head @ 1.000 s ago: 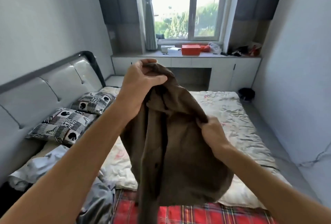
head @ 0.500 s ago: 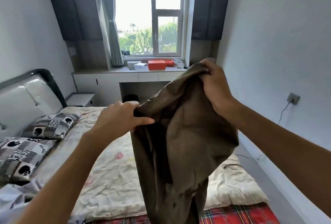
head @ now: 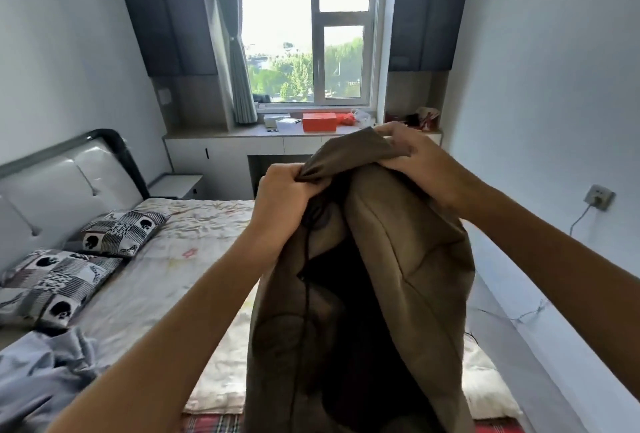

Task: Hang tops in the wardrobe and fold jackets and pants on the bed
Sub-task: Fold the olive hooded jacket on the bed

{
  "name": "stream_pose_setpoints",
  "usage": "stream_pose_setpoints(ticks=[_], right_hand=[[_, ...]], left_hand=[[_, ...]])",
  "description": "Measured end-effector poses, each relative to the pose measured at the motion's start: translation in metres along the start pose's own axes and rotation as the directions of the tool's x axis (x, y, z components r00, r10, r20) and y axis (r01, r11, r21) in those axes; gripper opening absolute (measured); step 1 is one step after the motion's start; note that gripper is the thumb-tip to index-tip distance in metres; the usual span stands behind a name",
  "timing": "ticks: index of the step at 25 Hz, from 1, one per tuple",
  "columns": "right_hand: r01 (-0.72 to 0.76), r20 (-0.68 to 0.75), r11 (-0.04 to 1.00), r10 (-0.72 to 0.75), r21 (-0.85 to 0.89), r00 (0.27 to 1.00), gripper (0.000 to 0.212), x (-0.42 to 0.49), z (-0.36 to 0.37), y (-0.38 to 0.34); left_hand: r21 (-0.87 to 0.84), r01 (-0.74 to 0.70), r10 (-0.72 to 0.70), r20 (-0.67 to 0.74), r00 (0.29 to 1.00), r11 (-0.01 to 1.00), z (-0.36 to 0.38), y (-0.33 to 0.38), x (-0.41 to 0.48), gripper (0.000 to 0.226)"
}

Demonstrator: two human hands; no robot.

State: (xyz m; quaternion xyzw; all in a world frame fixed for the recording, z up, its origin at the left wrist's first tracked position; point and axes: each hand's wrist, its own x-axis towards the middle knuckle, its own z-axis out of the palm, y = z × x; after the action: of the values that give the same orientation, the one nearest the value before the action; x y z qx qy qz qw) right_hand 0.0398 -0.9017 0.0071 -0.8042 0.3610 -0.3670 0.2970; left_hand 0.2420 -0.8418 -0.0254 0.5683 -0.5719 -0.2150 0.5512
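Both arms are bare from the wrists to the picture's edge, the forearms slim and smooth. The left forearm shows over the bed (head: 180, 259), the right one off the bed's right side. The left hand (head: 282, 197) and right hand (head: 415, 155) are bare too.

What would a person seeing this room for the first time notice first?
A brown jacket fills the centre foreground, its top edge pinched in the left grip and the right grip. Behind it, a bright window lights the far wall, with an orange box on the ledge below. Two black-and-white pillows lie on the bed at left.
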Motion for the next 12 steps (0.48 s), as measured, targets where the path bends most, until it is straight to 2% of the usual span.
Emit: stream_pose_setpoints(ticks=[2,4,5,7,9,10,11,12], right_hand=[[-0.251,0.216,0.960,0.220,0.124,0.951,0.071,-0.028,-0.004,0.037],[-0.337,0.269,0.934,0.297,0.116,0.916,0.109,-0.053,0.010,0.069],[-0.389,0.252,0.913,0.349,0.126,0.902,0.115,-0.062,0.021,0.082],[-0.544,0.260,0.789,0.483,0.286,0.836,0.090,-0.071,0.052,0.091],[-0.638,0.307,0.533,0.581,0.556,0.754,0.052,-0.062,0.075,0.086],[-0.611,0.275,0.455,0.608,0.648,0.745,0.031,-0.049,0.076,0.080],[-0.546,0.214,0.420,0.616,0.725,0.758,0.013,-0.029,0.065,0.074],[-0.448,0.121,0.424,0.606,0.787,0.786,0.011,-0.003,0.047,0.064]], left_hand=[[0.011,0.044,-0.043,-0.079,0.996,0.999,0.002,0.008,0.007,0.011],[-0.005,0.092,-0.091,-0.152,0.984,0.996,0.006,0.014,0.013,0.010],[-0.029,0.107,-0.111,-0.180,0.977,0.994,0.007,0.015,0.016,0.011],[-0.060,0.130,-0.141,-0.224,0.964,0.990,0.007,0.017,0.022,0.011],[-0.099,0.121,-0.143,-0.248,0.958,0.988,0.001,0.014,0.029,0.010],[-0.119,0.100,-0.128,-0.257,0.958,0.988,-0.006,0.012,0.029,0.011],[-0.115,0.073,-0.099,-0.243,0.965,0.991,-0.016,0.010,0.030,0.013],[-0.102,0.054,-0.072,-0.189,0.979,0.993,-0.028,0.007,0.029,0.014]])
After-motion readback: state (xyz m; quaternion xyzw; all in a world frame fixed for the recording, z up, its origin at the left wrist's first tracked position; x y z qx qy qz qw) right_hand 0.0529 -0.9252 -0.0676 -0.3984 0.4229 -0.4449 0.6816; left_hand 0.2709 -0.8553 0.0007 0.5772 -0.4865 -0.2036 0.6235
